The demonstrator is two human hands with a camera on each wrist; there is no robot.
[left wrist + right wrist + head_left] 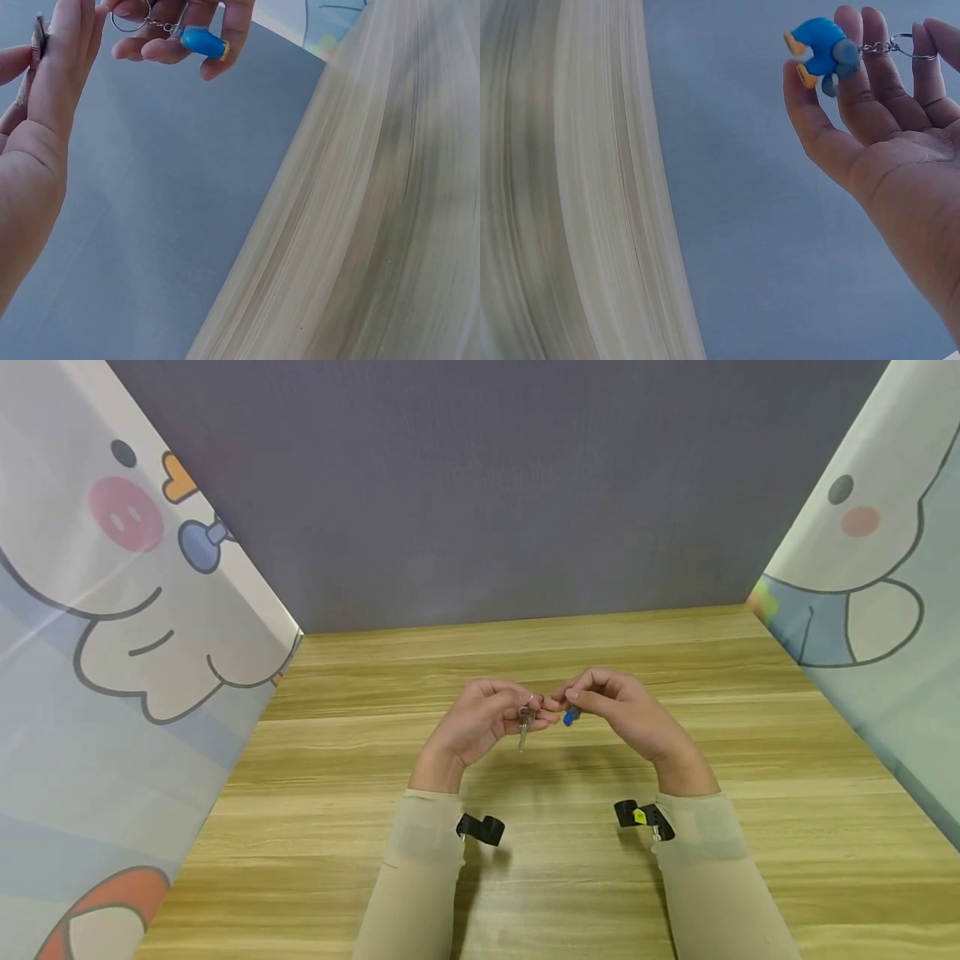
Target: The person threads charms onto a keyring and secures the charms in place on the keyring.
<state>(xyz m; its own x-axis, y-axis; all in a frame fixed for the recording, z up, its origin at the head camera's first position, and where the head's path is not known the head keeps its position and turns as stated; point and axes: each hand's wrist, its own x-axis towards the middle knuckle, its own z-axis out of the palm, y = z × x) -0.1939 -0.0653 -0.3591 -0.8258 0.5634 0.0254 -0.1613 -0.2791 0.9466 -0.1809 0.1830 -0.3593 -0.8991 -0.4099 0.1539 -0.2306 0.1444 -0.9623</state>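
Observation:
My left hand (476,722) pinches a metal key (524,731) between thumb and fingers, and its blade hangs down. Edge-on, the key (40,36) appears at the upper left of the left wrist view; whether more than one is there I cannot tell. Close beside it, my right hand (630,708) pinches the split ring of a keychain (919,57). From that ring a short chain (877,47) leads to a blue figure charm (821,49) with yellow-orange feet, lying against the right fingers. Both hands are above the table, fingertips almost meeting.
The wood-grain table (555,877) spreads beneath both arms. A grey panel (517,493) stands along its back edge. Cartoon-printed panels rise at the left (187,652) and right (885,610). A black camera mount sits on each wrist (487,830).

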